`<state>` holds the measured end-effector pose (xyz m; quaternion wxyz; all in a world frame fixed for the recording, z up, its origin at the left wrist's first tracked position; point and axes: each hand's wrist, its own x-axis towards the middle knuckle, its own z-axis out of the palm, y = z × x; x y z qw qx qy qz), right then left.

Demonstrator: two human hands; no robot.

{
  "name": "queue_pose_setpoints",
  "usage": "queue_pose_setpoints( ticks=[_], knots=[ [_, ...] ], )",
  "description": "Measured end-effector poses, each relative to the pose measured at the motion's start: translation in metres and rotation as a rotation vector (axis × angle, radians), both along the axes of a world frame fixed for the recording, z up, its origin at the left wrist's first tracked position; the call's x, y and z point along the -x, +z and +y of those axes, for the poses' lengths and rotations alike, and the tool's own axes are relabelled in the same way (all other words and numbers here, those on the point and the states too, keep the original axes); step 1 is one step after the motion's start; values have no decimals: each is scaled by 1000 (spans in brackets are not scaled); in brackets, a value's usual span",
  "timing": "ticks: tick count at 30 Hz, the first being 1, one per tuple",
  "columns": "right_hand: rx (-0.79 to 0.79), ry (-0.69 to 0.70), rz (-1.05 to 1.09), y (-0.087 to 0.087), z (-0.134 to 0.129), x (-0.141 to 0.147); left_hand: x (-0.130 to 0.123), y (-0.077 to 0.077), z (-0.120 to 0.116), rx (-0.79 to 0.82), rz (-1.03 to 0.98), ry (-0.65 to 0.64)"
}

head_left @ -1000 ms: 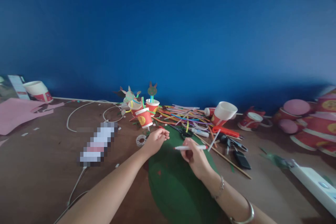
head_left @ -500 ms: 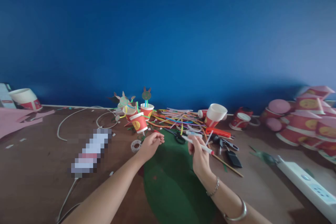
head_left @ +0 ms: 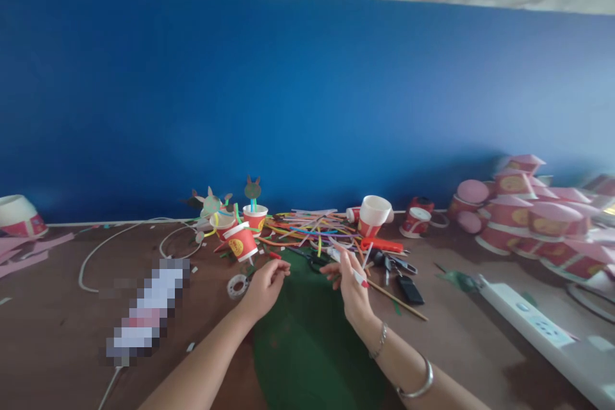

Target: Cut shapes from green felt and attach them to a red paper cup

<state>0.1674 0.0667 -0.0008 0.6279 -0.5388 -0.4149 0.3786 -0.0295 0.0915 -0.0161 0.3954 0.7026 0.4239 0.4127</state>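
Observation:
My right hand (head_left: 352,288) is raised above a dark green paper sheet (head_left: 307,352), shut on a white marker pen (head_left: 346,267) with a red tip. My left hand (head_left: 264,289) rests loosely curled at the sheet's upper left edge and holds nothing. A roll of clear tape (head_left: 237,286) lies just left of that hand. Black-handled scissors (head_left: 314,261) lie at the sheet's far end, between my two hands.
Behind the sheet lies a heap of coloured straws (head_left: 307,227) beside red paper cups (head_left: 241,241) and a tipped white-lined cup (head_left: 373,216). Keys (head_left: 390,262), a black pouch (head_left: 410,289) and a wooden stick (head_left: 396,298) lie right. A white power strip (head_left: 523,322) and stacked cups (head_left: 528,218) stand farther right.
My view has tilted upward and turned left, showing more wall. The marker has swung from nearly level to slanting down toward the right, its red tip lower. My left hand has barely moved.

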Motion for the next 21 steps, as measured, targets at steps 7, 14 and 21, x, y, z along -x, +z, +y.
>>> queue_pose_setpoints(
  ticks=[7,14,21],
  knots=[
    [-178,91,-421,-5,0,-3,-3,6,-14,-356,425,-74],
    [-296,185,-776,-18,2,-5,-2,4,-17,-348,694,-239],
    [-221,205,-713,4,-7,2,-5,9,-20,-437,584,-173]
  ],
)
